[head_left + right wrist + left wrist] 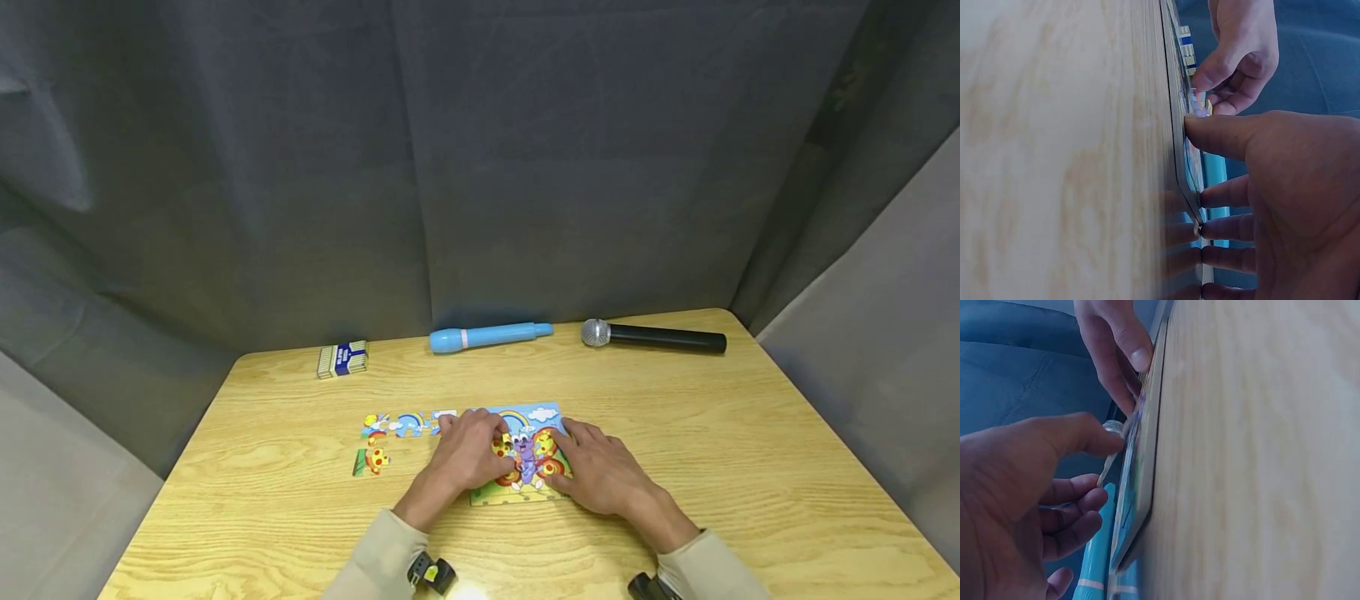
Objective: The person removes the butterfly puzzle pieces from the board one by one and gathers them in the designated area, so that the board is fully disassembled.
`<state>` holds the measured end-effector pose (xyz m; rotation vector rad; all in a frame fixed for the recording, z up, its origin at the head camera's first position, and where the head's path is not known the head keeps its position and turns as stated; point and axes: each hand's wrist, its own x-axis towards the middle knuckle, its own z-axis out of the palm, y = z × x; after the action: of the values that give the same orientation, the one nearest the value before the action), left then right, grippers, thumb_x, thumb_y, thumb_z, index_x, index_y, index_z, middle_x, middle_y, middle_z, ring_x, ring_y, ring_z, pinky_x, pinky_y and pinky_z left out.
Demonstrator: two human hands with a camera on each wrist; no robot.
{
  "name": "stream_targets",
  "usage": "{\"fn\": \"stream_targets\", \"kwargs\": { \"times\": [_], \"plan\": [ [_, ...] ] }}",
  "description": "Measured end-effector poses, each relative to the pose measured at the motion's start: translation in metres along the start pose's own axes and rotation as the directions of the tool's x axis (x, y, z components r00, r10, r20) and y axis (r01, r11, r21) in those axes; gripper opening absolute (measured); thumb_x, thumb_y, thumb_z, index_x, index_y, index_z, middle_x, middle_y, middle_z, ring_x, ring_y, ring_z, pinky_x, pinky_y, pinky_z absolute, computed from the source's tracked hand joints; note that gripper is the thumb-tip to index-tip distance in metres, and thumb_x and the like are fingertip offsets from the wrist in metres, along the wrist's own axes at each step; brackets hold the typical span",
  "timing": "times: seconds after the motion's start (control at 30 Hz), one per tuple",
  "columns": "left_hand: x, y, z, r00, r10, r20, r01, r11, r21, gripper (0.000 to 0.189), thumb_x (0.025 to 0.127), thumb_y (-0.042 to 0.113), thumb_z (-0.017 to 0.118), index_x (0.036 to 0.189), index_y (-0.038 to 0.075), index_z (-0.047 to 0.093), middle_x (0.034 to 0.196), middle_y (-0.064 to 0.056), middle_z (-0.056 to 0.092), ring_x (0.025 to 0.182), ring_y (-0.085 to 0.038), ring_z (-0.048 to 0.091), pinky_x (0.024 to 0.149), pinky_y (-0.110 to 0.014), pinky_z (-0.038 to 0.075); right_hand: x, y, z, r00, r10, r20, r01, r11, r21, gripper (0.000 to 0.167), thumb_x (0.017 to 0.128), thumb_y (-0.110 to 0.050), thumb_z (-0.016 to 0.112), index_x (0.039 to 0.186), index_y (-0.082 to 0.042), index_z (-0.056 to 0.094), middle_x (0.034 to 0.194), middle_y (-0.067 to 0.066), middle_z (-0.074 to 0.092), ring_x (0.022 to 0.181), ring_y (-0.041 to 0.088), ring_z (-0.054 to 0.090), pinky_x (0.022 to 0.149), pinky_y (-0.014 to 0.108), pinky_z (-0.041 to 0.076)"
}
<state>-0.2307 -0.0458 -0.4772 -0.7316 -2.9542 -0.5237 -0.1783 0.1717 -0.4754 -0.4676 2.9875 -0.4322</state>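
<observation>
A colourful jigsaw puzzle board (517,494) with a purple butterfly character and a rainbow lies on the wooden table. My left hand (467,450) is over its left side. Between thumb and fingers it pinches a thin puzzle piece (1109,467), tilted up from the board and seen nearly edge-on in the left wrist view. My right hand (603,468) rests at the board's right side, thumb on the picture and extended fingers (1227,226) along the edge. Left of the board lie loose puzzle pieces (410,425), some partly behind the left hand, and another piece (371,461) nearer me.
Along the back of the table lie a small pack (342,359) with a blue band, a light blue microphone-shaped tube (491,336) and a black microphone (663,337) with a silver head. A dark grey curtain (525,167) hangs behind the table's rear edge.
</observation>
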Motion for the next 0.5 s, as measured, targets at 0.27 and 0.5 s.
{"fn": "stream_targets", "kwargs": {
  "times": [0.27, 0.5],
  "plan": [
    [-0.007, -0.012, -0.006, 1.000, -0.022, -0.010, 0.021, 0.999, -0.035, 0.038, 0.069, 0.039, 0.076, 0.103, 0.025, 0.067, 0.095, 0.008, 0.062, 0.089, -0.011, 0.054, 0.081, -0.038, 0.029, 0.000, 0.000, 0.000, 1.000, -0.003, -0.003, 0.003, 1.000, 0.002, 0.066, 0.090, -0.047, 0.061, 0.143, -0.009, 0.047, 0.152, 0.018, 0.036, 0.138, 0.038, 0.037, 0.101, 0.061, 0.035],
    [-0.015, -0.027, -0.013, 0.999, -0.046, -0.013, 0.045, 0.998, -0.031, 0.040, 0.072, 0.041, 0.075, 0.108, 0.026, 0.066, 0.101, 0.008, 0.061, 0.093, -0.012, 0.053, 0.082, -0.040, 0.029, 0.000, 0.000, 0.001, 1.000, 0.001, 0.006, -0.001, 1.000, 0.008, 0.067, 0.091, -0.046, 0.062, 0.143, -0.008, 0.046, 0.152, 0.018, 0.036, 0.138, 0.039, 0.036, 0.102, 0.061, 0.035]
  ]
}}
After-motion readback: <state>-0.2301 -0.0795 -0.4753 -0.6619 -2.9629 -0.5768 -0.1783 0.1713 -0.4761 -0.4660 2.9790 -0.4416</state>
